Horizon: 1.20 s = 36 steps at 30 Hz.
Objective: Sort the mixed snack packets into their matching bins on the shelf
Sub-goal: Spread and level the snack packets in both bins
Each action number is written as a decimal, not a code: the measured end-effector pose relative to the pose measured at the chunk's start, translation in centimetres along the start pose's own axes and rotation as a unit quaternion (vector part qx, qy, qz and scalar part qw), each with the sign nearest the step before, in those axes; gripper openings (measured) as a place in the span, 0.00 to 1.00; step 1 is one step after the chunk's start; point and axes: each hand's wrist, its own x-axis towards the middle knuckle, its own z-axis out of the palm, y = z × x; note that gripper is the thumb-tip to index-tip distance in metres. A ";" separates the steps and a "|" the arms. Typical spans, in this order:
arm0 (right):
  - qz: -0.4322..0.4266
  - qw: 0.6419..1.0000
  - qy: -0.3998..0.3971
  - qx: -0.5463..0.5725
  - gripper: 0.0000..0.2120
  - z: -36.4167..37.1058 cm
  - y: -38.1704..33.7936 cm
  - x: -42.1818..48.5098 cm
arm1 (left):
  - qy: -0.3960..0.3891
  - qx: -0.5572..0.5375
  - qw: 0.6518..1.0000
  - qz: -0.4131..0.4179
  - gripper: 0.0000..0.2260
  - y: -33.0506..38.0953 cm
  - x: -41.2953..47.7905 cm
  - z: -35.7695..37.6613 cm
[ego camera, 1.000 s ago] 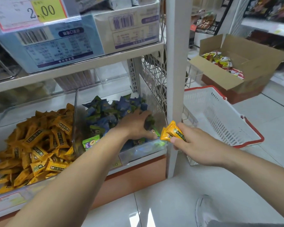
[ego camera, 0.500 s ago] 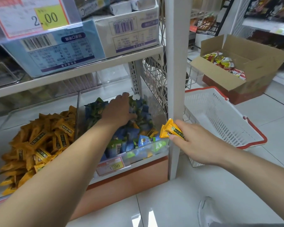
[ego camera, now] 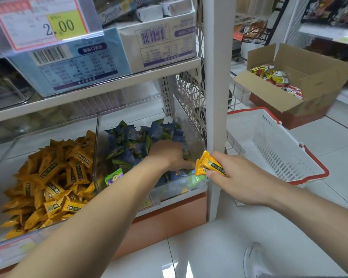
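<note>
We hold a small bunch of orange packets (ego camera: pixel 208 164) pinched between the thumb and curled fingers of our right hand (ego camera: pixel 243 177), clear of the shelf. We judge it serves as a holding place for strays, so they can go across in one trip. Just left of that grip, our left hand (ego camera: pixel 170 155) is sunk in the clear right bin (ego camera: pixel 175 190), fingers down among the blue and green packets (ego camera: pixel 133 141). Whether it has hold of one we cannot tell, since the fingertips are buried. It is probably feeling for more orange strays. A purple-and-green packet (ego camera: pixel 114 176) lies against this bin's front, further left of the held bunch. Beyond that is the left bin (ego camera: pixel 38 135), heaped with matching orange packets (ego camera: pixel 54 183), which is where the bunch belongs. The white shelf post (ego camera: pixel 216 97) rises just behind the grip. To its right a white basket (ego camera: pixel 313 177) with a red rim sits on the floor, nothing showing in it. Well beyond is an open cardboard box (ego camera: pixel 309 85) of red and yellow packets.
</note>
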 end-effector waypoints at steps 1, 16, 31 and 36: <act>-0.002 1.000 -0.002 0.000 0.10 0.1 0.0 0.0 | -0.005 -0.007 1.000 -0.002 0.28 0.3 0.1 0.1; 0.025 0.998 0.018 0.046 0.11 -0.4 0.0 0.0 | -0.011 -0.187 0.980 0.063 0.18 -0.7 -0.5 0.8; 0.058 0.910 0.068 0.406 0.11 1.8 -4.3 2.6 | 0.101 -0.800 0.591 -0.013 0.07 -2.2 -12.3 -3.5; 0.068 0.914 0.118 0.382 0.09 3.6 -7.7 5.0 | 0.149 -0.818 0.551 -0.067 0.11 -1.8 -14.9 -2.6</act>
